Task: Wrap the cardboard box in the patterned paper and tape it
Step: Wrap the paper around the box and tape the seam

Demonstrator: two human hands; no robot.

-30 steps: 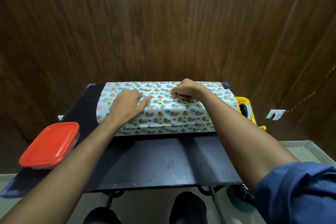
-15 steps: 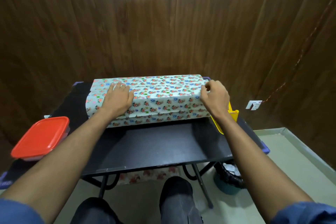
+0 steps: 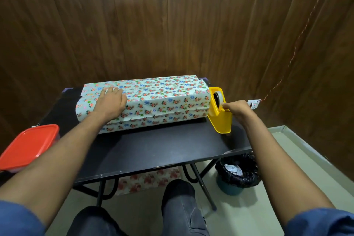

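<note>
Two hands work either side of the wrapped cardboard box point(image 3: 145, 99), which lies lengthwise at the back of the black surface point(image 3: 153, 149) with the patterned paper point(image 3: 162, 90) already folded round it. Left of the box sits a red-lidded container point(image 3: 28, 145) at the surface's edge. The left hand point(image 3: 111, 101) rests flat on the left part of the box's top, fingers straight, pressing the overlapped paper down; its grip is wide and holds nothing. Just beside the right end of the box stands the yellow tape dispenser point(image 3: 219, 113), touching or nearly touching it. The right hand point(image 3: 236, 108) is at the dispenser, its fingertips point(image 3: 224, 104) pinched narrow at the tape roll point(image 3: 218, 97), apparently on the tape's free end. The step in hand looks to be fetching tape for the seam. The next move would call for drawing out a strip, tearing it off, and carrying it left to the seam while the left hand keeps the paper from springing open.
</note>
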